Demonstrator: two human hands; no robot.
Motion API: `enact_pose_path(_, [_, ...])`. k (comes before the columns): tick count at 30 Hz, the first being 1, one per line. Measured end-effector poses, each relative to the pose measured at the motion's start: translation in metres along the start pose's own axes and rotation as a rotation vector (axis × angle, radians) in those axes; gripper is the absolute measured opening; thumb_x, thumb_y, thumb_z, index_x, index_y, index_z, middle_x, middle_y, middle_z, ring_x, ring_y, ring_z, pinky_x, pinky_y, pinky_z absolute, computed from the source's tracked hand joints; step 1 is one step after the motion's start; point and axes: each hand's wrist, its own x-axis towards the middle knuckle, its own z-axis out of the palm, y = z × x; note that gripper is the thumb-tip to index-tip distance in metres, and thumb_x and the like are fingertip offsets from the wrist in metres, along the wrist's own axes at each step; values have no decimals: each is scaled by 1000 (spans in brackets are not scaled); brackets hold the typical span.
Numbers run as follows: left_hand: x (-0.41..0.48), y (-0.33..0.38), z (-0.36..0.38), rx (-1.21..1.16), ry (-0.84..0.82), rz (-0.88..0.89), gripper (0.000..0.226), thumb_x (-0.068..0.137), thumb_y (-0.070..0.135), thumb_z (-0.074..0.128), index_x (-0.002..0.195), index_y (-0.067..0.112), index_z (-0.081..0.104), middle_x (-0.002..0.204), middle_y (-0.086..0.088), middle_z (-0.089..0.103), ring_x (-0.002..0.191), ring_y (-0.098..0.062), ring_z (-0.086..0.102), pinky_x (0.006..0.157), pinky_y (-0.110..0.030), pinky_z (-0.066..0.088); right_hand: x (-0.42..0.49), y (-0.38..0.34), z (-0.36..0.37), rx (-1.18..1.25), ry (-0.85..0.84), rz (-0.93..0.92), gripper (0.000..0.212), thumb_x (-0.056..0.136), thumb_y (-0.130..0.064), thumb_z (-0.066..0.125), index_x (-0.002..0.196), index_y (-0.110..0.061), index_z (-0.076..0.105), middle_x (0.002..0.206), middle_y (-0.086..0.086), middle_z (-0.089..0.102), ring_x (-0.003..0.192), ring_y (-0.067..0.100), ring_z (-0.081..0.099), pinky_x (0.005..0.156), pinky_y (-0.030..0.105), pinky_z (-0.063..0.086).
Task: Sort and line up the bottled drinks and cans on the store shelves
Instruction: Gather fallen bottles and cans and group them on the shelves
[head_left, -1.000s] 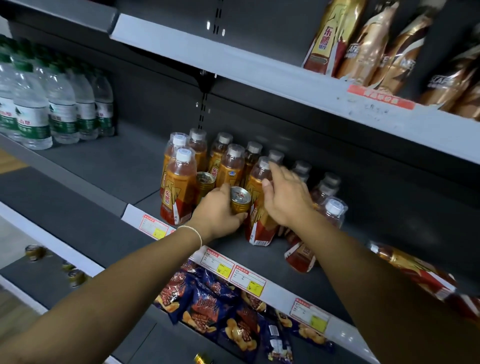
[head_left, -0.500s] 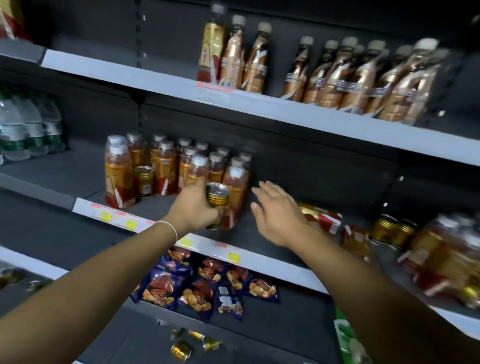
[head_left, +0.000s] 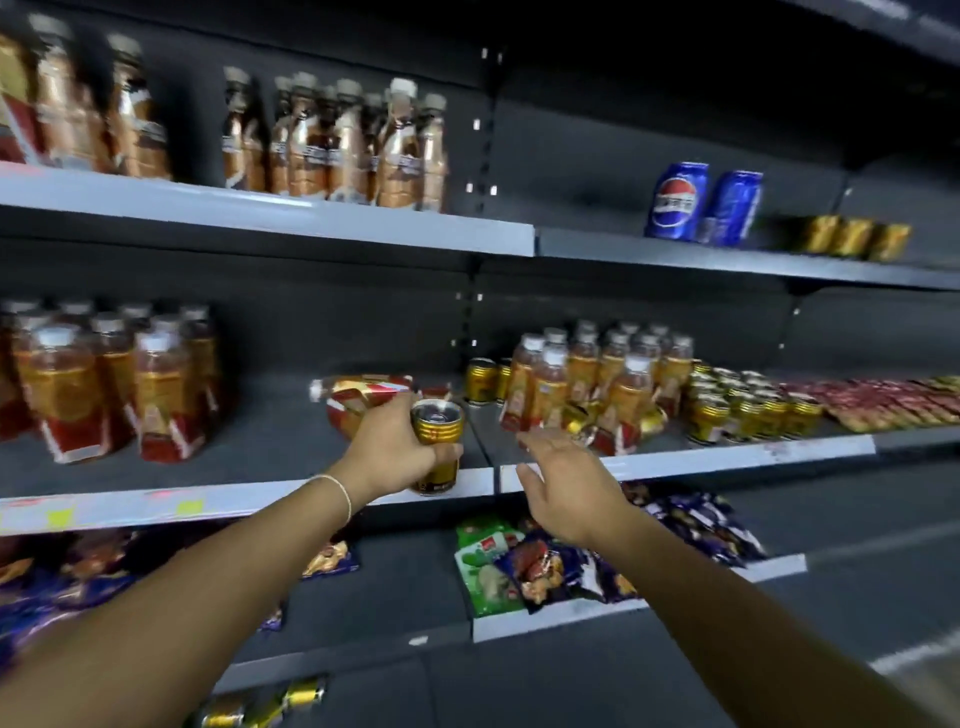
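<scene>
Amber tea bottles (head_left: 104, 384) stand bunched at the left of the middle shelf (head_left: 260, 499). Left hand (head_left: 395, 452) - fingers wrapped round a gold can (head_left: 435, 441), held upright over the shelf's front edge, in front of a fallen bottle (head_left: 363, 389) lying on its side. Right hand (head_left: 566, 488) just beside it, fingers spread, holding nothing. Further right is a second bottle cluster (head_left: 597, 379) (blurred, a few look tipped), then rows of small gold cans (head_left: 748, 405) - blue cola cans (head_left: 675, 200) on the shelf above.
</scene>
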Motion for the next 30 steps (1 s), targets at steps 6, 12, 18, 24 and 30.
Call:
enact_pose_path(6, [8,63,68,-89,-139,136,56,62,45,88,105,33,54,93,20,59,83,-1,56,64,-7,37,-46,60,-23,-15,81,129,51,105,-35,38,151,-14,38,154,8,41,144,23,31,118,31,22])
enact_pose_path(12, [22,101,134,-151,-246,213,61,57,46,91,105,37,54,93,25,59,87,0,58,69,-8,39,-73,118,-32,-24,124,293,50,104,-35,40,150,-16,41,153,5,44,142,21,33,117,33,25])
enact_pose_path(18, [50,131,207,-211,-358,245,60,54,51,89,101,42,52,91,25,58,83,5,56,64,-9,38,-82,180,-38,-72,84,385,49,104,-38,38,148,-16,42,151,6,45,140,25,35,114,36,31])
enact_pose_path(24, [97,153,271,-227,-365,278,60,55,56,81,106,37,54,92,20,63,85,-1,59,71,-21,50,-42,239,-46,-36,89,432,49,104,-37,40,149,-19,41,153,5,44,140,25,36,110,36,35])
enact_pose_path(30, [147,166,319,-270,-359,308,52,55,56,81,96,44,51,84,28,57,77,9,57,57,-7,39,17,283,-59,188,29,439,43,100,-43,52,140,-28,51,139,-3,57,118,20,57,98,36,49])
